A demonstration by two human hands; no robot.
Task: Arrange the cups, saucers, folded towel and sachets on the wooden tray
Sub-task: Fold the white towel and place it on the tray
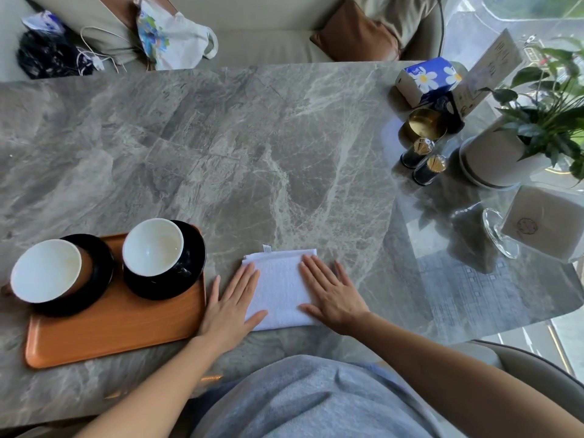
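Note:
A white folded towel (pixel 279 287) lies on the grey marble table just right of the wooden tray (pixel 126 333). My left hand (pixel 232 306) rests flat on the towel's left edge, fingers spread. My right hand (pixel 331 292) lies flat on its right side, fingers apart. On the tray stand two black saucers, the left saucer (pixel 94 279) and the right saucer (pixel 189 270), each bearing a cup with a white inside: the left cup (pixel 44 270) and the right cup (pixel 153 246). I see no sachets.
At the far right stand a potted plant (pixel 518 143), a gold tin (pixel 425 123), two toothpick holders (pixel 422 161), a blue tissue pack (pixel 426 79), a card stand (pixel 493 67) and a clear napkin holder (pixel 543 222). A sofa with bags (pixel 170 36) runs behind the table.

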